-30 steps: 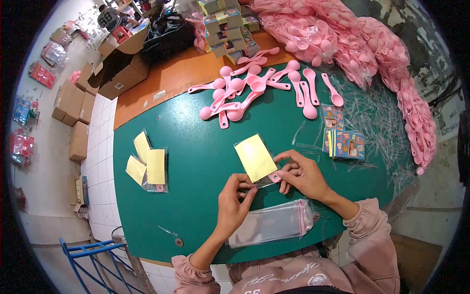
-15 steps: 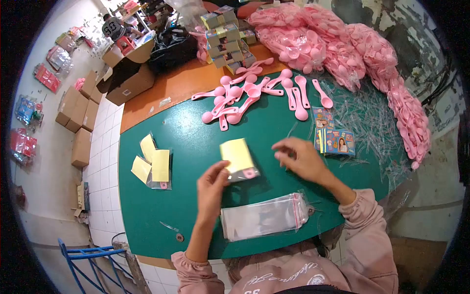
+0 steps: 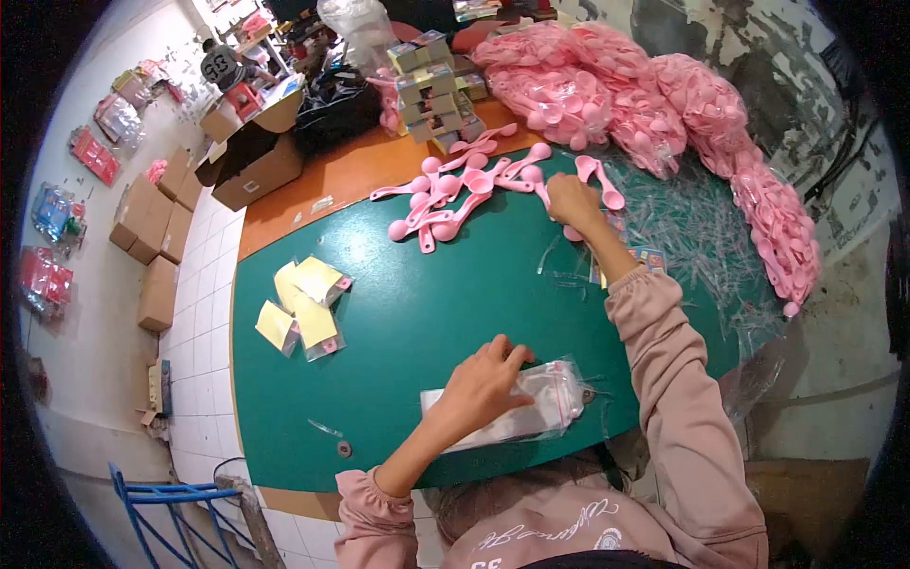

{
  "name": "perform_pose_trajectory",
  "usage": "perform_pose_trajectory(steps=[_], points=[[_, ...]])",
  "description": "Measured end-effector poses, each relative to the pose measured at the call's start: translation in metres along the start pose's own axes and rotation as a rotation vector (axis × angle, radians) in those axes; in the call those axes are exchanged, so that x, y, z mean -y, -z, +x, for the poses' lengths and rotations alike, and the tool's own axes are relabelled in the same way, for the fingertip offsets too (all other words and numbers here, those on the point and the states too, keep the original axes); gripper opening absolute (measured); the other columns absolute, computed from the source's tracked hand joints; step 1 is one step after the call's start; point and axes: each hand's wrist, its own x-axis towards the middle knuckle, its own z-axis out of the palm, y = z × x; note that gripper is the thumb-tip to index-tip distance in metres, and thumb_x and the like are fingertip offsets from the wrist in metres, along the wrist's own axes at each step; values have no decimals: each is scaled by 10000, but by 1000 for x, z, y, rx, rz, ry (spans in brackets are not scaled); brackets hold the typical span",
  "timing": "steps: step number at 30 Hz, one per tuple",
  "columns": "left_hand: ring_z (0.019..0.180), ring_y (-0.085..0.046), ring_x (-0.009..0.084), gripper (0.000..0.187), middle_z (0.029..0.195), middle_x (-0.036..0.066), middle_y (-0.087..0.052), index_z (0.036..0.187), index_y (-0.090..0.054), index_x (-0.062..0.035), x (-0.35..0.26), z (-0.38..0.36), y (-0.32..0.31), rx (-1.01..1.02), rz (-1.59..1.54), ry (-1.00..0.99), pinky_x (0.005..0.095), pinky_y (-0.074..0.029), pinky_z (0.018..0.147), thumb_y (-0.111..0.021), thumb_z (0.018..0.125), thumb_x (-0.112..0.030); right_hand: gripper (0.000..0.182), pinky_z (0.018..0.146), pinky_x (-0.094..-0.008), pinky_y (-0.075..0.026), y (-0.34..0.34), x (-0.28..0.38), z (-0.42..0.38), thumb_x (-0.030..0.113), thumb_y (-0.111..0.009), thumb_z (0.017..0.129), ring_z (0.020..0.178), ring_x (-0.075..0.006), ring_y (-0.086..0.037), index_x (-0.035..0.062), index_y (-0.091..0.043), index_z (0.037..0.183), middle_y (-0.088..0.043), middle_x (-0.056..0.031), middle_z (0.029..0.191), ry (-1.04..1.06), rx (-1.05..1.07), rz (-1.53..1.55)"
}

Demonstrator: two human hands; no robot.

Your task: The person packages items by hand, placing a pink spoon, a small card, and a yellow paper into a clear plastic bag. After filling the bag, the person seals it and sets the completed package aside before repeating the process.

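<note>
My left hand hovers over or rests on the stack of clear plastic bags, its fingers apart and holding nothing I can see. At the far side of the table, my right hand is curled over the handle of a pink plastic spoon; its fingertips are mostly hidden. More pink spoons lie loosely piled to its left, and another spoon is just right of it. Several clear packets with yellow cards and pink handle ends are grouped at the left.
Printed colour cards are partly behind my right forearm. Clear plastic strips spread over the right side. Big bags of pink spoons line the back, beside stacked card bundles. A person is in the far background.
My left hand has let go of the yellow-card packet, now with the others at the left, and moved onto the plastic bags. My right hand has reached forward to the spoons.
</note>
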Motion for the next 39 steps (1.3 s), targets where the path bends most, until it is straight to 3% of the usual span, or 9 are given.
perform_pose_trajectory(steps=[2, 5, 8, 10, 12, 14, 17, 24, 39], points=[[772, -600, 253, 255, 868, 132, -598, 921, -537, -35, 4, 4, -8, 10, 67, -35, 321, -477, 656, -674, 717, -106, 171, 668, -478, -480, -1, -6, -2, 134, -560, 762, 802, -389, -596, -14, -579, 847, -596, -246, 823, -22, 22, -20], [711, -618, 195, 244, 761, 98, -621, 903, -519, -21, 19, 11, 1, 108, -344, 56, 300, -482, 644, -668, 716, -70, 182, 666, -480, -476, 2, -3, -8, 156, -551, 768, 798, -381, -596, -8, -578, 844, -604, -222, 843, -69, -64, 63], [749, -625, 157, 189, 804, 83, -633, 878, -495, 0, 26, 11, 8, 147, -516, 180, 274, -485, 656, -628, 750, -43, 124, 619, -393, -474, 10, -10, -17, 120, -525, 797, 729, -313, -596, -2, -550, 803, -597, -185, 841, 12, -126, 285], [764, -621, 139, 166, 824, 76, -636, 886, -499, 0, 38, 11, 7, 120, -573, 155, 263, -486, 658, -613, 777, -51, 90, 626, -321, -458, 12, -11, -33, 109, -538, 793, 720, -206, -566, 20, -522, 794, -584, -125, 863, 260, -62, 854], [778, -616, 120, 145, 843, 70, -640, 895, -502, 0, 52, 14, 3, 85, -624, 123, 253, -488, 661, -598, 803, -59, 52, 665, -294, -468, 31, 9, -68, 71, -519, 805, 737, -158, -562, 22, -535, 798, -582, -66, 889, 170, 223, 1279], [769, -612, 127, 144, 842, 80, -634, 928, -502, -7, 67, 18, -4, -44, -1110, 202, 243, -494, 655, -583, 829, -71, 47, 670, -270, -458, 14, 14, -88, 77, -510, 828, 763, -132, -544, 32, -508, 837, -567, -50, 882, 192, 366, 1812], [763, -617, 141, 208, 862, 112, -636, 995, -477, -17, 80, 23, 4, -108, -1193, 222, 233, -499, 654, -589, 828, -69, 86, 688, -258, -458, -3, 18, -95, 103, -484, 872, 774, -125, -536, 21, -480, 893, -562, -76, 912, 69, 475, 1970], [732, -613, 137, 312, 834, 145, -643, 1067, -459, -11, 77, 28, 12, -178, -1176, 304, 231, -492, 643, -610, 795, -32, 132, 661, -263, -485, -7, 31, -102, 134, -447, 914, 747, -123, -557, 7, -466, 943, -539, -58, 830, 135, 154, 1683], [832, -589, 106, 340, 950, 92, -638, 1127, -502, -10, 72, 30, 9, -124, -1021, 265, 225, -477, 710, -608, 808, -59, 183, 583, -216, -470, -4, 41, -115, 67, -512, 863, 693, -105, -573, 19, -493, 1039, -544, -75, 867, 242, 190, 1235]])
